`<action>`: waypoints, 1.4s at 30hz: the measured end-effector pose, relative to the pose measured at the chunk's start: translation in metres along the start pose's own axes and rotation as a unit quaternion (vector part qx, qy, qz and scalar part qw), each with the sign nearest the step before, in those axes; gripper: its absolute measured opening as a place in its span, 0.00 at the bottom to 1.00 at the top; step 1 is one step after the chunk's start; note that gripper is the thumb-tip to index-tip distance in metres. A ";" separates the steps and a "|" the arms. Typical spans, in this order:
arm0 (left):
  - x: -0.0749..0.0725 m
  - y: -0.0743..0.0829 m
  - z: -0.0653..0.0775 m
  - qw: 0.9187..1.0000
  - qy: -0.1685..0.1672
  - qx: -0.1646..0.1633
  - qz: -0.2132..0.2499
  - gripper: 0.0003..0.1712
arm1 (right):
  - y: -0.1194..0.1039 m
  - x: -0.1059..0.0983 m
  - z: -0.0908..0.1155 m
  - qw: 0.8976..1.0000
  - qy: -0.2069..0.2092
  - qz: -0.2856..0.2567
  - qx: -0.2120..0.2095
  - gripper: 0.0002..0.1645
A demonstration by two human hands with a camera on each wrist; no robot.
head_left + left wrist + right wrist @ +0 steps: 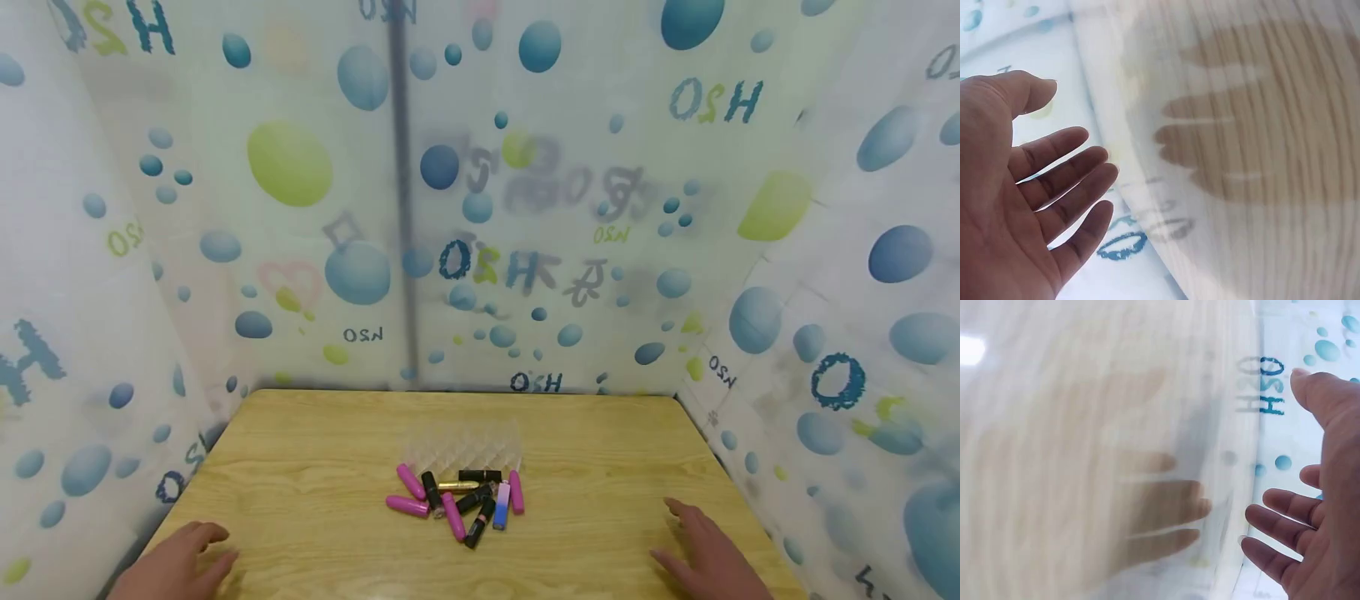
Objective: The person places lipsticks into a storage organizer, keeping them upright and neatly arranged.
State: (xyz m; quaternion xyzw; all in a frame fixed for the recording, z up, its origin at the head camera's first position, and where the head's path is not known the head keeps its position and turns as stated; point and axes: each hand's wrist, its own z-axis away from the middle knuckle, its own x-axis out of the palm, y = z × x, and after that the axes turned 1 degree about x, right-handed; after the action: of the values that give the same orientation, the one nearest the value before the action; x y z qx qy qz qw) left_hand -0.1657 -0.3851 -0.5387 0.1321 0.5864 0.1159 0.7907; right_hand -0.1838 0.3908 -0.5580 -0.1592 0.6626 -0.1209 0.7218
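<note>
A pile of lipstick tubes lies mid-table in the head view: several magenta ones (pixel 408 506), several black ones (pixel 480 523), a gold one (pixel 459 486) and a blue-violet one (pixel 502 507). Just behind the pile is a clear plastic lipstick holder (pixel 465 446) with compartments. Over the table's left edge, well apart from the lipsticks, my left hand (pixel 180 562) has its fingers loosely spread and holds nothing. My right hand (pixel 708 550) is likewise empty by the right edge, fingers relaxed and thumb apart. Both wrist views show bare palms above the glossy tabletop.
The wooden table (pixel 315 475) has a shiny surface that mirrors the hands in the wrist views. A curtain (pixel 480 333) printed with bubbles and lettering hangs behind the table and along both sides. A dark vertical pole (pixel 402 192) shows through at the back.
</note>
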 end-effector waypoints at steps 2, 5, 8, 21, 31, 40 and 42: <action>0.001 0.004 -0.002 1.000 -0.007 -0.003 0.017 0.30 | -0.006 0.002 -0.005 1.000 -0.001 -0.010 0.000 0.57; 0.006 0.012 -0.006 0.999 -0.009 -0.008 0.035 0.30 | -0.016 0.005 -0.010 1.000 0.001 -0.022 -0.009 0.53; 0.012 0.026 -0.011 0.999 0.003 0.001 0.045 0.25 | -0.028 0.008 -0.015 0.999 0.013 -0.032 -0.039 0.49; 0.033 0.111 -0.043 0.988 0.090 0.101 0.070 0.12 | -0.074 0.032 -0.070 0.989 -0.004 -0.133 -0.058 0.45; 0.038 0.155 -0.065 0.973 0.133 0.174 0.070 0.11 | -0.118 0.049 -0.118 0.976 -0.026 -0.186 -0.114 0.48; 0.047 0.167 -0.087 0.961 0.151 0.228 0.029 0.22 | -0.147 0.058 -0.158 0.959 -0.043 -0.231 -0.159 0.55; 0.050 0.168 -0.090 0.960 0.148 0.234 0.028 0.25 | -0.151 0.062 -0.164 0.955 -0.053 -0.245 -0.159 0.57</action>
State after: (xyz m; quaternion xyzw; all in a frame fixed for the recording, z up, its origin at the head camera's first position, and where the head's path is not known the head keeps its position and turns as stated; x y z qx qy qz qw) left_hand -0.2422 -0.2044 -0.5505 0.3110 0.7038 0.0157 0.6385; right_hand -0.3361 0.2164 -0.5672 -0.4355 0.5750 -0.1785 0.6692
